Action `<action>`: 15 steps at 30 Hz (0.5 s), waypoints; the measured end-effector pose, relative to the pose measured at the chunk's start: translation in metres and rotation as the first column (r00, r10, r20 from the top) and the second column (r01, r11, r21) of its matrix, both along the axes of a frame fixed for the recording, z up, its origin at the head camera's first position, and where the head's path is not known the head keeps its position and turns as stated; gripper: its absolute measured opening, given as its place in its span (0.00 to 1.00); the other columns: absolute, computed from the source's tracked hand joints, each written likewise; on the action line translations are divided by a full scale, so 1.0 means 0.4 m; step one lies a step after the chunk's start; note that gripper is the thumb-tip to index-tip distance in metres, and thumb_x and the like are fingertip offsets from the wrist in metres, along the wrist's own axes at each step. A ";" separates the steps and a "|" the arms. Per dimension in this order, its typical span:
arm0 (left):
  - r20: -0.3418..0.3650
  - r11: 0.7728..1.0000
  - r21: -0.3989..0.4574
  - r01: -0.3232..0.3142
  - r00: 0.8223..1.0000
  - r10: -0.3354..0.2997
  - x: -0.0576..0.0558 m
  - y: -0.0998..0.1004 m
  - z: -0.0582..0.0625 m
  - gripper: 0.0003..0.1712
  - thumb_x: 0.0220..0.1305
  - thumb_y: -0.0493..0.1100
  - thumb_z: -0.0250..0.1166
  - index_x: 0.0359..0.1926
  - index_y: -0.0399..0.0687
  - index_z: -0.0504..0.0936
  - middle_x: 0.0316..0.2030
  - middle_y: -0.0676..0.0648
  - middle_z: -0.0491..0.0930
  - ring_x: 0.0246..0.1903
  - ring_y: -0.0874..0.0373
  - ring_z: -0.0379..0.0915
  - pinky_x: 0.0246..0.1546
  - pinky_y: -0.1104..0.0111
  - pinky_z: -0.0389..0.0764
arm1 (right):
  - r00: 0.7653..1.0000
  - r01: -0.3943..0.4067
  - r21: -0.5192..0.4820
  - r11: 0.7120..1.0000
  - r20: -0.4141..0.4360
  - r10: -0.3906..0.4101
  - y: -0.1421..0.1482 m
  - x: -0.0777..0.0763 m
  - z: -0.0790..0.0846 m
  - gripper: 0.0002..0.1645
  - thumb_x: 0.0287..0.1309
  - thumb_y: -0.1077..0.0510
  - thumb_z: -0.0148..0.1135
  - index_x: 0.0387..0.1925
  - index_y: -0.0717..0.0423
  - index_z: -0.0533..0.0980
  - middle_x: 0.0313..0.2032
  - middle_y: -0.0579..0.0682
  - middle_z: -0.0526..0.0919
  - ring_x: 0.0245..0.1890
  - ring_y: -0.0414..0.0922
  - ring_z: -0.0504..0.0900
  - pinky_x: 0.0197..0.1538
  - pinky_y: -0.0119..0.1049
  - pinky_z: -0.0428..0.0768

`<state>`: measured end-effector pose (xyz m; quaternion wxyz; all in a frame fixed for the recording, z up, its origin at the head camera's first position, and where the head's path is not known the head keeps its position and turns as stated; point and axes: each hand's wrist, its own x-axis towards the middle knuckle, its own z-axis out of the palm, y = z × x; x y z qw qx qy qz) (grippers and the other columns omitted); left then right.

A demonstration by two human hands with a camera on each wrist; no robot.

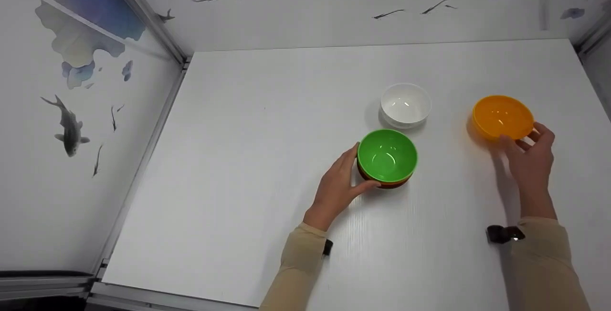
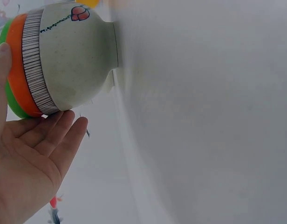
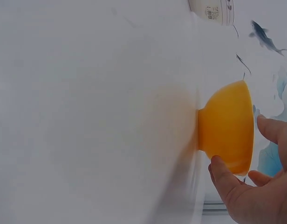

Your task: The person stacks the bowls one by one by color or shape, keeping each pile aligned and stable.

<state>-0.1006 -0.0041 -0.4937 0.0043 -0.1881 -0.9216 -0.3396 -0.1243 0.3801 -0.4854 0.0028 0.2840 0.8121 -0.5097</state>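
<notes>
A green bowl [image 1: 387,156] tops a stack, nested in an orange bowl [image 2: 21,63] that sits in a pale patterned bowl [image 2: 73,56] with a striped band and a pink flower drawing. My left hand [image 1: 336,189] holds this stack from its left side, thumb across the near rim and fingers along the wall. Farther right, a yellow-orange bowl [image 1: 502,117] stands upright on the table, its inside bare. My right hand [image 1: 532,158] grips it at the near right, with the thumb at the near rim and fingers against the outer wall [image 3: 227,130].
A white bowl [image 1: 405,105] stands just behind the stack, between the two held places. The white table [image 1: 229,167] is bordered by a back panel [image 1: 305,19] and a left panel [image 1: 28,167], both printed with fish. Dark wrist cameras [image 1: 505,234] sit at the sleeves.
</notes>
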 end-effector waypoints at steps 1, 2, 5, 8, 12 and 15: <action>0.003 1.000 0.001 -0.001 1.000 0.001 0.000 0.000 0.001 0.55 0.58 0.65 0.67 0.77 0.45 0.55 0.72 0.48 0.67 0.71 0.56 0.64 0.69 0.66 0.72 | 1.000 0.002 -0.006 1.000 -0.001 -0.002 0.000 0.000 0.000 0.49 0.69 0.39 0.53 0.78 0.41 0.37 0.79 0.54 0.45 0.71 0.47 0.63 0.72 0.30 0.69; 0.004 1.000 0.001 -0.001 1.000 0.001 0.001 0.000 0.002 0.55 0.58 0.66 0.67 0.77 0.45 0.55 0.72 0.48 0.67 0.71 0.56 0.64 0.69 0.65 0.72 | 1.000 0.004 -0.013 1.000 -0.002 -0.004 0.001 0.001 -0.001 0.49 0.69 0.40 0.53 0.78 0.41 0.36 0.79 0.54 0.45 0.70 0.47 0.63 0.70 0.28 0.70; 0.012 1.000 -0.003 -0.004 1.000 0.004 0.002 -0.001 0.003 0.55 0.58 0.66 0.67 0.77 0.46 0.55 0.72 0.49 0.66 0.71 0.56 0.64 0.69 0.65 0.72 | 1.000 0.010 -0.022 1.000 0.013 -0.009 0.004 -0.001 -0.003 0.50 0.69 0.40 0.52 0.78 0.40 0.34 0.79 0.54 0.44 0.67 0.44 0.64 0.68 0.23 0.71; 0.020 1.000 -0.003 -0.006 1.000 0.006 0.002 -0.001 0.003 0.55 0.58 0.66 0.67 0.77 0.46 0.55 0.72 0.49 0.66 0.71 0.56 0.64 0.69 0.65 0.72 | 0.999 0.029 -0.050 0.998 0.041 -0.027 0.007 -0.009 -0.006 0.50 0.69 0.39 0.51 0.79 0.39 0.34 0.80 0.53 0.44 0.64 0.42 0.65 0.70 0.26 0.69; 0.030 1.000 0.005 -0.005 1.000 0.005 0.000 0.000 0.004 0.55 0.58 0.66 0.67 0.77 0.47 0.54 0.72 0.49 0.66 0.72 0.56 0.63 0.70 0.65 0.71 | 0.994 0.087 -0.132 0.987 0.077 -0.078 0.010 -0.020 -0.009 0.50 0.68 0.37 0.53 0.79 0.35 0.36 0.80 0.47 0.43 0.61 0.37 0.63 0.75 0.30 0.64; 0.041 1.000 0.011 -0.004 0.999 0.003 -0.001 0.001 0.004 0.55 0.58 0.66 0.67 0.77 0.47 0.54 0.73 0.49 0.65 0.72 0.56 0.63 0.70 0.65 0.71 | 0.988 0.143 -0.232 0.962 0.088 -0.126 0.012 -0.025 -0.008 0.53 0.65 0.36 0.58 0.79 0.32 0.38 0.80 0.42 0.43 0.64 0.37 0.60 0.77 0.30 0.58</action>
